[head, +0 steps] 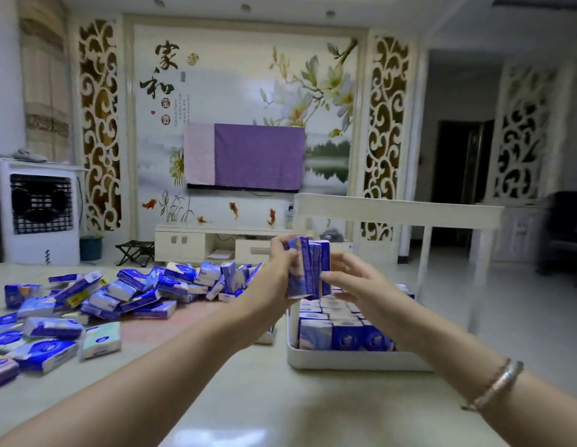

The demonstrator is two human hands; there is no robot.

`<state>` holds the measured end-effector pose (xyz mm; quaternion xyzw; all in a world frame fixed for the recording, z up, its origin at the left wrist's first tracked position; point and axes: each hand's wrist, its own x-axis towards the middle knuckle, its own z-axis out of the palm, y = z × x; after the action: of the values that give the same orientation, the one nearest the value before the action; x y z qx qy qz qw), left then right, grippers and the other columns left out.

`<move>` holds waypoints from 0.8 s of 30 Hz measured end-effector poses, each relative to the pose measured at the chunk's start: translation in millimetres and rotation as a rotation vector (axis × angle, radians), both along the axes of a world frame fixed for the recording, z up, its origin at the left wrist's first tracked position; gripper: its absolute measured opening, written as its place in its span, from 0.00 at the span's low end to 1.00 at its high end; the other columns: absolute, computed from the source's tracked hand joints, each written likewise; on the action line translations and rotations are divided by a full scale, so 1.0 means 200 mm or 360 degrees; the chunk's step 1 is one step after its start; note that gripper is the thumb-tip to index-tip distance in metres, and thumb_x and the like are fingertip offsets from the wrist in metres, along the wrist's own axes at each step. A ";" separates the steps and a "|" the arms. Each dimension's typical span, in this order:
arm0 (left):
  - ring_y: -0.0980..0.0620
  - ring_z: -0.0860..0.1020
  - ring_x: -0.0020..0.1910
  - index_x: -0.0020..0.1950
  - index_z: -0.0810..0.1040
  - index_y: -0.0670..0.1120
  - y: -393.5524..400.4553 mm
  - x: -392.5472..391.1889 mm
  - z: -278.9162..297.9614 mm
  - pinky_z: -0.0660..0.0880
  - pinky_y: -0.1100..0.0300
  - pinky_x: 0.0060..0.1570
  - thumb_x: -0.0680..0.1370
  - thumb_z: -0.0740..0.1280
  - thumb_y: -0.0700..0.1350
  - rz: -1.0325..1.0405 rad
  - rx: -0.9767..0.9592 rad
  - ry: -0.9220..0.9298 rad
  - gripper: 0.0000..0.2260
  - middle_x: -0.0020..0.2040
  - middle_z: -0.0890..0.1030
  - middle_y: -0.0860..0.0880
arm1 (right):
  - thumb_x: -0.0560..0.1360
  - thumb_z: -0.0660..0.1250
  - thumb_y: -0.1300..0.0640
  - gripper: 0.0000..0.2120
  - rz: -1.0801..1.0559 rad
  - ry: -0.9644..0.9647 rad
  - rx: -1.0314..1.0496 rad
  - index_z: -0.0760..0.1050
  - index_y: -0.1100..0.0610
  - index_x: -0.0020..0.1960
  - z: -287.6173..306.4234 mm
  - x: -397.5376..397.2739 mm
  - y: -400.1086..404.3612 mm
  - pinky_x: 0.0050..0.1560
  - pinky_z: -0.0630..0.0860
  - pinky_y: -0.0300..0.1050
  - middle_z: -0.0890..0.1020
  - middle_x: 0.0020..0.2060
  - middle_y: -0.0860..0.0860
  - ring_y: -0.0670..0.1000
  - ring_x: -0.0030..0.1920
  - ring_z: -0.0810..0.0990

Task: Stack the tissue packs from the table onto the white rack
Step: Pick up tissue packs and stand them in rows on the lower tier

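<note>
Holding a bundle of tissue packs [308,267] upright between both hands, you are keeping it just above the filled lower tray of the white rack [355,359]. Your left hand [276,274] is curling its fingers round the bundle's left side, while your right hand [351,279] is pinching its right edge with bent fingers. Packs already in the tray [342,327] are standing in close rows directly beneath the bundle. A loose heap of packs [119,295] is lying on the table [248,398] to your left, well apart from the rack. The rack's upper shelf [397,209] is crossing above and behind your hands, and its right post [477,285] is appearing smeared by motion blur. Your hands are hiding the tray's far rows. Printing on the packs is too blurred to read. Beyond the table, a television under a purple cloth [245,156] and a white air cooler [38,211] are standing against the far wall.
</note>
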<state>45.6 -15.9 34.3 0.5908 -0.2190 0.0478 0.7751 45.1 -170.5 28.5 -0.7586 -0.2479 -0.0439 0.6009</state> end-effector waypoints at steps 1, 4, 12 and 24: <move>0.58 0.77 0.30 0.55 0.68 0.51 -0.06 0.00 0.00 0.77 0.57 0.33 0.82 0.51 0.37 -0.0037 0.0039 -0.0010 0.11 0.40 0.76 0.49 | 0.67 0.73 0.47 0.21 -0.0037 0.0011 -0.0007 0.75 0.46 0.59 0.00 -0.01 -0.05 0.61 0.71 0.51 0.82 0.55 0.46 0.49 0.58 0.79; 0.54 0.80 0.41 0.65 0.64 0.54 -0.19 0.00 -0.02 0.79 0.58 0.39 0.81 0.57 0.37 -0.0160 0.0134 -0.0051 0.16 0.49 0.77 0.46 | 0.61 0.78 0.43 0.32 -0.0134 0.0071 0.0018 0.72 0.49 0.62 -0.01 -0.03 -0.19 0.65 0.72 0.55 0.82 0.54 0.48 0.50 0.57 0.80; 0.53 0.78 0.49 0.69 0.60 0.49 -0.51 0.16 -0.01 0.75 0.64 0.38 0.76 0.67 0.34 -0.0212 0.0286 0.0180 0.27 0.57 0.76 0.47 | 0.66 0.70 0.66 0.25 -0.0621 0.0178 -0.0133 0.68 0.56 0.61 -0.04 0.11 -0.49 0.57 0.78 0.54 0.79 0.51 0.55 0.53 0.52 0.79; 0.48 0.73 0.63 0.65 0.74 0.50 -0.41 0.49 -0.25 0.68 0.54 0.64 0.80 0.58 0.51 0.0661 0.1679 -0.0090 0.15 0.69 0.72 0.50 | 0.71 0.63 0.67 0.15 -0.1300 0.0093 -0.0533 0.67 0.55 0.55 -0.16 0.39 -0.79 0.33 0.66 0.39 0.74 0.43 0.50 0.50 0.41 0.73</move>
<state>144.3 -98.0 -14.7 0.9271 -0.1131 0.0991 0.3432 123.6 -328.2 -3.9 -0.8822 0.0856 -0.2157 0.4097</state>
